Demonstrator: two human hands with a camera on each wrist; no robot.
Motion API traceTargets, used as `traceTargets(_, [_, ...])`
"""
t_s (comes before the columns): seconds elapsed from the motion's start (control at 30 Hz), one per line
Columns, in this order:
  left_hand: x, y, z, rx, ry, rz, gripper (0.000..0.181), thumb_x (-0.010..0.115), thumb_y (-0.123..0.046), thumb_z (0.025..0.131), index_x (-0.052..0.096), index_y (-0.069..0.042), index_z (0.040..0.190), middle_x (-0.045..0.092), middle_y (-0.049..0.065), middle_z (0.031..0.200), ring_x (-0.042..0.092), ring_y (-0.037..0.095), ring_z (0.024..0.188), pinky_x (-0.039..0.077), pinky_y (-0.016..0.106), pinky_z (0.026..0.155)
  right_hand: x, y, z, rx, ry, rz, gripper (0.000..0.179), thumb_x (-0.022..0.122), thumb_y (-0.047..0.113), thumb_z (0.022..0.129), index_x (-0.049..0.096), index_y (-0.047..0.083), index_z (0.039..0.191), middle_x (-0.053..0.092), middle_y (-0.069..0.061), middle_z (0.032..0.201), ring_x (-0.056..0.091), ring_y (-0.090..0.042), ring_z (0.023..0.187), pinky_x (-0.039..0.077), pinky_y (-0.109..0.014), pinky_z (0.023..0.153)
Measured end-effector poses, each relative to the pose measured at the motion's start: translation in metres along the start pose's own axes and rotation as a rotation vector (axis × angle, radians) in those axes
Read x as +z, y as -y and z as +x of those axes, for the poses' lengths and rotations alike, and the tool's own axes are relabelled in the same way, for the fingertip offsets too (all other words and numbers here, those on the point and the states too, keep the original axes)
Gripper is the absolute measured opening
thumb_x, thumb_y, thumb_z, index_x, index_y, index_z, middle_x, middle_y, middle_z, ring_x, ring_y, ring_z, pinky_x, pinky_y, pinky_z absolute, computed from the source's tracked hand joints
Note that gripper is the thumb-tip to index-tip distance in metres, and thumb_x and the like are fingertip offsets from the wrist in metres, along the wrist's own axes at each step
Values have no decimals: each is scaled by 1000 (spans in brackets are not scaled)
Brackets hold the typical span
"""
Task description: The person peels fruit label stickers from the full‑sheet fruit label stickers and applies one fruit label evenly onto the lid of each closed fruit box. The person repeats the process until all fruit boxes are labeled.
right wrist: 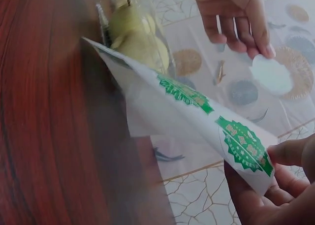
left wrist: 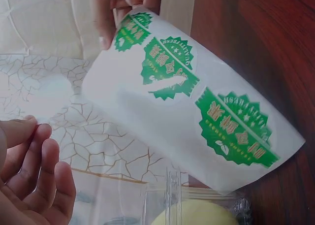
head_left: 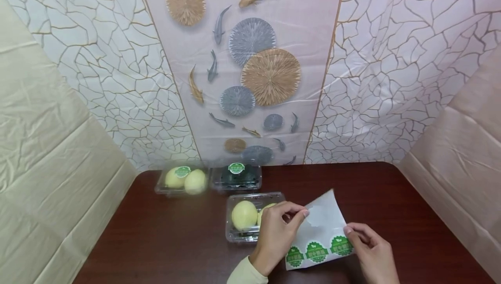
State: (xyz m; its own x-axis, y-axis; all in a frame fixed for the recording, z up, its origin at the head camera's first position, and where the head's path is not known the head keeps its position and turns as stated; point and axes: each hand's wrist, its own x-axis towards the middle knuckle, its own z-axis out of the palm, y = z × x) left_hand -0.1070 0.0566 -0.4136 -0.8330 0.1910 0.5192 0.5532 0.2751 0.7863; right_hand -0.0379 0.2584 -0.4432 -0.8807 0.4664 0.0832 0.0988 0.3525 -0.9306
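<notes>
My left hand (head_left: 277, 232) pinches the edge of a round sticker (right wrist: 272, 76) between thumb and forefinger. Its pale back shows in the right wrist view, and the sticker is apart from the sheet there. With thumb and fingers, my right hand (head_left: 373, 249) grips the right edge of a white sticker sheet (head_left: 322, 232), which bends and is held up over the table. Green serrated-edge labels (left wrist: 236, 129) line one side of the sheet. Just left of the sheet sits a clear plastic box (head_left: 235, 234) with round yellow-green fruit (head_left: 244, 215), partly hidden by my left hand.
At the table's back left stand two more clear boxes: one holds pale yellow fruit (head_left: 195, 182) and the other dark produce (head_left: 246, 176). Each bears a green label (head_left: 236, 168). The dark red-brown table (head_left: 164, 240) ends at a patterned cloth backdrop (head_left: 270, 75).
</notes>
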Motion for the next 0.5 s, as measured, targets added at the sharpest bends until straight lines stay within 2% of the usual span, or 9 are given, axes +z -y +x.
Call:
traceTargets(0.13, [-3, 0, 0, -3, -13, 7, 6, 77, -26, 88, 78, -21, 86, 70, -15, 79, 56, -7, 65, 50, 13, 57, -3, -8, 5, 46, 4, -39, 28, 68, 25, 96, 70, 1, 110, 75, 9, 86, 61, 4, 74, 52, -19, 61])
traceTargets(0.27, [-7, 1, -2, 11, -20, 25, 5, 76, -25, 89, 78, -21, 87, 69, -15, 79, 57, -7, 67, 52, 14, 59, -7, -18, 12, 86, 34, -142, 31, 68, 29, 95, 70, 2, 110, 75, -3, 91, 60, 3, 72, 52, -22, 60])
traceTargets(0.33, [-10, 1, -3, 32, -27, 41, 5, 76, -25, 89, 78, -20, 87, 68, -16, 79, 58, -8, 68, 52, 14, 59, -10, -23, 16, 95, 60, -228, 31, 68, 31, 95, 71, 3, 109, 74, -5, 90, 59, 0, 70, 49, -22, 60])
traceTargets(0.5, [-18, 3, -5, 119, -70, 138, 5, 76, -26, 90, 77, -21, 87, 67, -16, 79, 58, -7, 73, 51, 15, 61, -15, -35, 29, 97, 184, -409, 31, 64, 33, 96, 72, 5, 105, 64, -1, 81, 53, -12, 70, 41, -27, 63])
